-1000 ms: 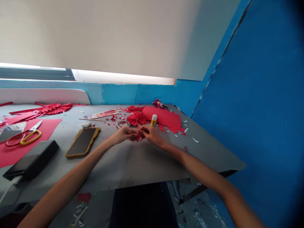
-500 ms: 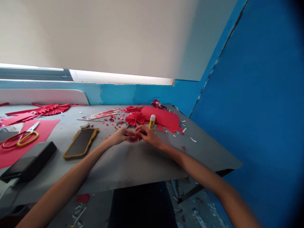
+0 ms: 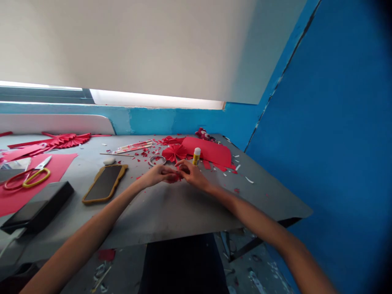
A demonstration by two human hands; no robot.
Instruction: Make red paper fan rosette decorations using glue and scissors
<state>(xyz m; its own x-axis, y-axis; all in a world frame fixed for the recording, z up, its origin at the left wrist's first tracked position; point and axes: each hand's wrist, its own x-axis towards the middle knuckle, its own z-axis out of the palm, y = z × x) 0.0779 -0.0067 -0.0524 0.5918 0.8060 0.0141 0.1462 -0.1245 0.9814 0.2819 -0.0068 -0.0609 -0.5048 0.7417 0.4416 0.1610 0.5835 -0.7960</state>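
My left hand (image 3: 159,174) and my right hand (image 3: 192,174) meet over the grey table (image 3: 171,212), fingers pinched together on a small folded piece of red paper (image 3: 178,176) that is mostly hidden between them. Just behind the hands lie a red pleated paper rosette (image 3: 174,152), a glue stick (image 3: 196,156) standing upright with a yellow body and white cap, and a roll of clear tape (image 3: 157,160). Red paper scraps are scattered around them.
A phone in a tan case (image 3: 105,183) lies to the left of my arms, then a black box (image 3: 36,208), yellow and red scissors (image 3: 26,178) on a red sheet (image 3: 18,192). A red sheet (image 3: 211,152) lies at the back. Blue wall (image 3: 321,143) on the right.
The view shifted slightly left and down. My hands stay together on the red paper piece, with only small finger movements.
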